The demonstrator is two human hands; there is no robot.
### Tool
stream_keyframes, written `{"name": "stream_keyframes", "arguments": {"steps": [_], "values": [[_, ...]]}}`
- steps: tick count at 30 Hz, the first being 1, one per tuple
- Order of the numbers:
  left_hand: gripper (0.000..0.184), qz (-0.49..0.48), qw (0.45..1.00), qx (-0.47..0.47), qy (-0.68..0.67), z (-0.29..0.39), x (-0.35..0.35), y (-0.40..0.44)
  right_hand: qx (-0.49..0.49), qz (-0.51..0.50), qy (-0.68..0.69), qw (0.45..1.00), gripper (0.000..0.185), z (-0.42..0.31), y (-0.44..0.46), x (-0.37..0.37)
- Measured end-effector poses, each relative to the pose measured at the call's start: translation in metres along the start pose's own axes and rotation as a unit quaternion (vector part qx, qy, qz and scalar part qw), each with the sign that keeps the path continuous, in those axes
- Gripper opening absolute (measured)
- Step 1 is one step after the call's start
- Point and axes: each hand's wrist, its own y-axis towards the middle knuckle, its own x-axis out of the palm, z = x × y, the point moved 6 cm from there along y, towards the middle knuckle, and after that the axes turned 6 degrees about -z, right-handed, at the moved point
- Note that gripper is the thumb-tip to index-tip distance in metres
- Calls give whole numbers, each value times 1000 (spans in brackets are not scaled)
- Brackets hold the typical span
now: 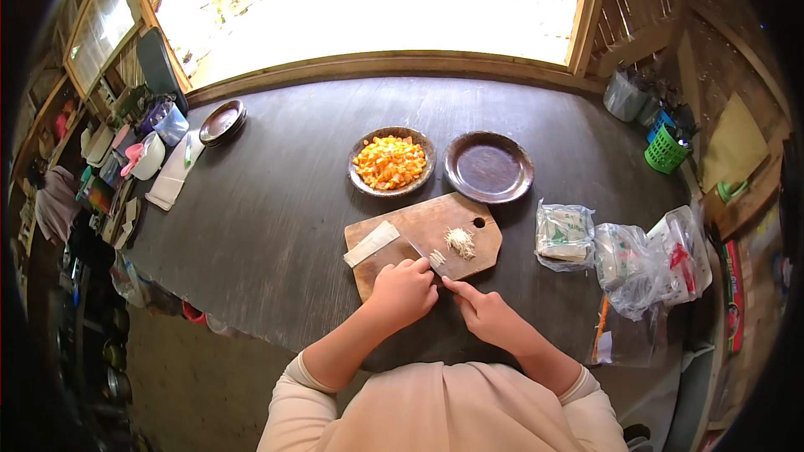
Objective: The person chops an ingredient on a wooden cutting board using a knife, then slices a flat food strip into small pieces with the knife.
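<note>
Cream cloth of the person's top [444,410] lay nearest, its sleeves pushed up the forearms. Past it, both hands met over the lower edge of a wooden cutting board [427,211]. On the right hand [481,314], the fingers were closed around the handle of a knife [424,249], 1 index finger stretched forward along it, the grip itself mostly hidden. On the left hand [404,291], the fingers were bent beside the blade; whether they pinched anything I couldn't tell. Just ahead of them, a few short pale sticks [436,258] lay close to the blade. A pale flat slab [372,243] rested on the board's left side, while a small heap of fine pale shreds [460,243] sat to the right, below the board's hole. Off to the right on the dark table [276,201] were 2 plastic-wrapped packets [564,234], near a white tray [677,255] partly under clear plastic. Beyond the board stood 2 round brown dishes side by side: a plate [392,192] heaped with chopped orange pieces [391,162], and a dark plate [489,167] to its right. Farther back, a stack of small dark plates [224,123] sat at the left, and a green basket [667,149] at the right, with a wooden window frame [402,65] behind the table.
</note>
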Motion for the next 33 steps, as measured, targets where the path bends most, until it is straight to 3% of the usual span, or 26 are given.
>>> {"name": "stream_keyframes", "arguments": {"steps": [11, 15, 17, 20, 27, 31, 33], "values": [[24, -11, 1000, -8, 1, 1, -2, -1, 94, -58, 40, 993, 37, -2, -5, -9], [25, -8, 1000, -7, -1, 1, -2, -1, 78, -51, 41, 995, 37, 2, -4, -5], [24, -7, 1000, -5, -3, -1, -1, 1, 0, -4, 23, 1000, 38, 4, -3, -3], [24, -5, 1000, -2, -10, -1, 2, -1, 42, -27, -14, 999, 39, 0, 0, 1], [23, 8, 1000, 8, -12, -1, -1, 0, 11, -2, 21, 1000, 39, 4, -2, 0], [24, -13, 1000, -6, 4, 0, -1, 0, 45, -21, 34, 998, 38, -1, -5, -2], [24, 27, 1000, 2, 7, 0, -1, 0, 49, -22, 38, 998, 38, -2, -5, -3]]}}
